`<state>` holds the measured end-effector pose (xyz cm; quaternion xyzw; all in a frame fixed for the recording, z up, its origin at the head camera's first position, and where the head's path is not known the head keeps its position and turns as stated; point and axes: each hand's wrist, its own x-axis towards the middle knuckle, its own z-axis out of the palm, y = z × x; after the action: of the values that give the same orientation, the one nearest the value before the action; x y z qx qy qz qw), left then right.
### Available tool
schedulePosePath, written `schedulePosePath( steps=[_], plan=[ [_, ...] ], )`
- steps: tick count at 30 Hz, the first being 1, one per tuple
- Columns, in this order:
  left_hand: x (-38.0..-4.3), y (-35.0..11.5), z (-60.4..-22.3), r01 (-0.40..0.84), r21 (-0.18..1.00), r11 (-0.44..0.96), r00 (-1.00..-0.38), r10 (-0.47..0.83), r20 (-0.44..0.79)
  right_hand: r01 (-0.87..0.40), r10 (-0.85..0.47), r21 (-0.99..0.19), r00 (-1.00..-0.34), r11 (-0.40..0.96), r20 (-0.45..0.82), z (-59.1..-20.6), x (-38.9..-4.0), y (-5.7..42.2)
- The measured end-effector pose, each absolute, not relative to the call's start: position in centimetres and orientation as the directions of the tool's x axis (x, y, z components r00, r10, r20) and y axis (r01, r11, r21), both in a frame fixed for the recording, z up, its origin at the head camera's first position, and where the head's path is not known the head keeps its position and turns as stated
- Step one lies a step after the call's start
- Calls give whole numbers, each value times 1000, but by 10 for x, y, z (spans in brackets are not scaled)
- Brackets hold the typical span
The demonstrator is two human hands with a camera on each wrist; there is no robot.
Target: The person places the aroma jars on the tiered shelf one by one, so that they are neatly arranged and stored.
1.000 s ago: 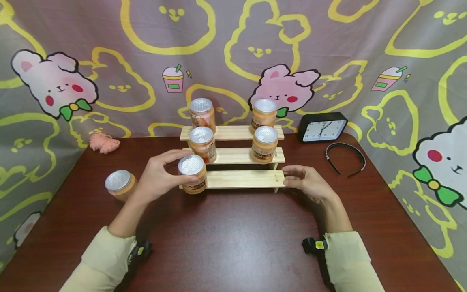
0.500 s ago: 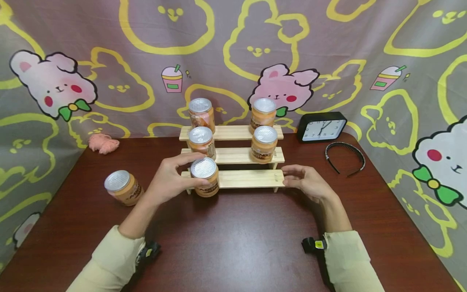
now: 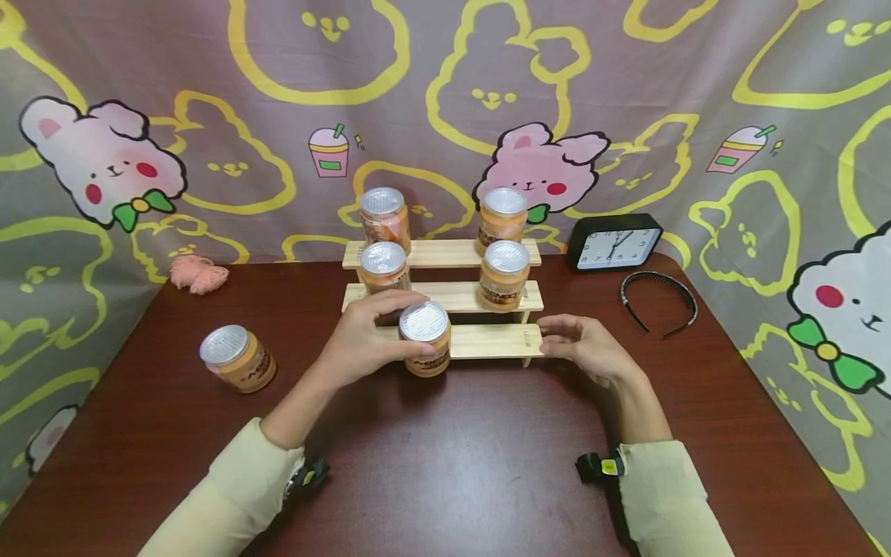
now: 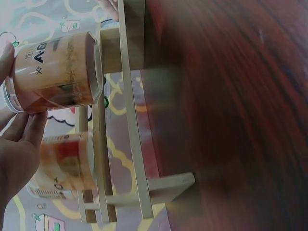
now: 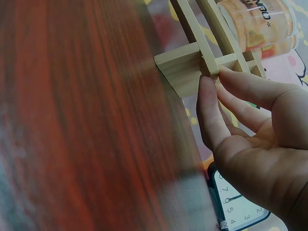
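My left hand (image 3: 365,333) grips an orange-labelled can (image 3: 428,352) with a silver lid, upright in front of the lowest step of a three-step wooden shelf (image 3: 487,340). In the left wrist view a gap shows between this can's (image 4: 57,72) base and the lowest board (image 4: 130,106). My right hand (image 3: 588,348) pinches the right end of that lowest board; the right wrist view shows its fingertips (image 5: 209,84) at the board's corner. Two similar cans stand on the middle step, left (image 3: 384,267) and right (image 3: 503,278), and two more on the top step, left (image 3: 384,216) and right (image 3: 503,220).
Another orange can (image 3: 240,360) stands on the dark wooden table (image 3: 459,464) at the left. Behind it lies a pink fluffy bundle (image 3: 198,273). A black-framed clock (image 3: 616,244) and a dark headband (image 3: 657,302) are at the right. A patterned cloth (image 3: 418,116) hangs behind.
My left hand has carried its can to the right along the lowest step, from the left end towards the middle. The right hand has stayed at the board's end.
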<state>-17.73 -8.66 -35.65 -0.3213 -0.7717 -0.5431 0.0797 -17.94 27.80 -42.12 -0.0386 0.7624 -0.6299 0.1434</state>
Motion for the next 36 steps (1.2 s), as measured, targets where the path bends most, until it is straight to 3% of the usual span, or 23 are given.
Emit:
schedulePosePath(
  steps=[16,36],
  plan=[
    [-182,-58,-357,541,830,135,-796,402,453,117,-239,-975,-958,190,-161,-421,-180,279],
    [-190,-9,-363,608,771,190,-764,404,503,123,-248,-977,-955,176,-165,-421,-180,279]
  ],
)
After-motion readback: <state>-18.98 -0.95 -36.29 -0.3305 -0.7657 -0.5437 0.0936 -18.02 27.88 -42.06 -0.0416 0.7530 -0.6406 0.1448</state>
